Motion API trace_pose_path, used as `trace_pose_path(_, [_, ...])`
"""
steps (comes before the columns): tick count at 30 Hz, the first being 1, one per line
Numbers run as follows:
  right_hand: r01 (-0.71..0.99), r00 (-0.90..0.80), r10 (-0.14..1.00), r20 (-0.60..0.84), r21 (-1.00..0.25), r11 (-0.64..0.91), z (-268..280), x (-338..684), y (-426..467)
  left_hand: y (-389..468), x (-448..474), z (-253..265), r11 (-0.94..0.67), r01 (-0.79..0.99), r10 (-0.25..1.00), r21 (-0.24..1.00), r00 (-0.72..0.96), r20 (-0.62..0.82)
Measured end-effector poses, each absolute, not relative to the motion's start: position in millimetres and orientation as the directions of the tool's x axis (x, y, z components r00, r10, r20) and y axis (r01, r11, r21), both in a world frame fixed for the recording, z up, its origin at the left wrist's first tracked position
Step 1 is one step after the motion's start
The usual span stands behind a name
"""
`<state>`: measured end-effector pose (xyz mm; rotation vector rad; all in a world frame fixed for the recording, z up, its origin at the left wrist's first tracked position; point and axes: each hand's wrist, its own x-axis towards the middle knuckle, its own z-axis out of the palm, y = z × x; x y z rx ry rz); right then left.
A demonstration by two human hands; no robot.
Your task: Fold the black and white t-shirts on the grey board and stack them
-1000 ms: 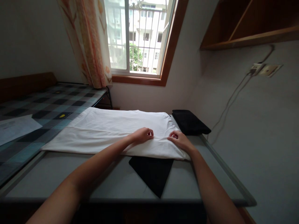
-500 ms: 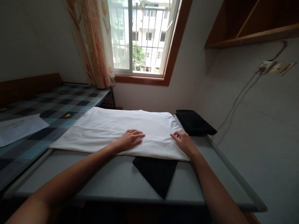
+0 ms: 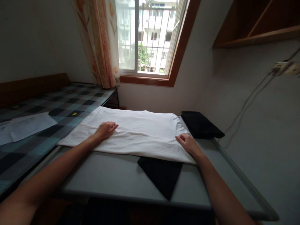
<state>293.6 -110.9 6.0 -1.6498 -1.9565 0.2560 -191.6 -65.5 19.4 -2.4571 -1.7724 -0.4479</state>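
A white cloth [image 3: 142, 125], probably a garment, lies spread out over the grey table, with a crease running along its length. My left hand [image 3: 106, 129] is closed on the cloth's left part, fingers pinched at the crease. Near the cloth's right end, my right hand [image 3: 187, 143] has its fingers curled together on the fabric at the same crease. A pointed piece of black fabric [image 3: 161, 178] sticks out from under the front edge of the white cloth. Its rest is hidden.
A folded black cloth [image 3: 201, 125] lies at the table's back right, by the wall. On the left is a bed with a checked cover [image 3: 53, 103] and papers [image 3: 32, 125]. A curtain [image 3: 100, 43] hangs beside the window. Cables [image 3: 248, 97] run down the right wall.
My left hand has slid left along the white cloth and gone from flat to pinched. The right hand stays at the right end, fingers closed tighter. The view has shifted slightly.
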Motion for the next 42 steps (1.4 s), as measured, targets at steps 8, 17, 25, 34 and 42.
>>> trace_pose_path(8, [0.836, -0.075, 0.957, 0.28, -0.506, 0.214, 5.2, 293.9, -111.0, -63.8, -302.8, 30.2, 0.054, 0.993, 0.976, -0.103, -0.03, 0.217])
trace_pose_path(17, [0.841, -0.064, 0.957, 0.283, -0.502, 0.204, 6.5, 294.5, -112.2, -51.5, -309.6, 21.4, 0.095, 0.987, 0.935, -0.131, -0.044, 0.351])
trace_pose_path(25, [0.851, -0.079, 0.959, 0.273, -0.482, 0.208, 5.7, 293.1, -111.4, -25.1, -336.2, 20.4, 0.417, 0.876, 0.879, 0.243, -0.457, 0.135])
trace_pose_path(34, [0.849, -0.086, 0.963, 0.254, -0.487, 0.204, 8.4, 292.0, -112.7, -17.3, -343.0, 22.5, 0.402, 0.743, 0.819, 0.535, -0.553, 0.152])
trace_pose_path(42, [0.845, -0.084, 0.959, 0.271, -0.491, 0.212, 7.5, 292.5, -112.2, -15.6, -348.9, 23.0, 0.421, 0.624, 0.744, 0.658, -0.653, 0.143])
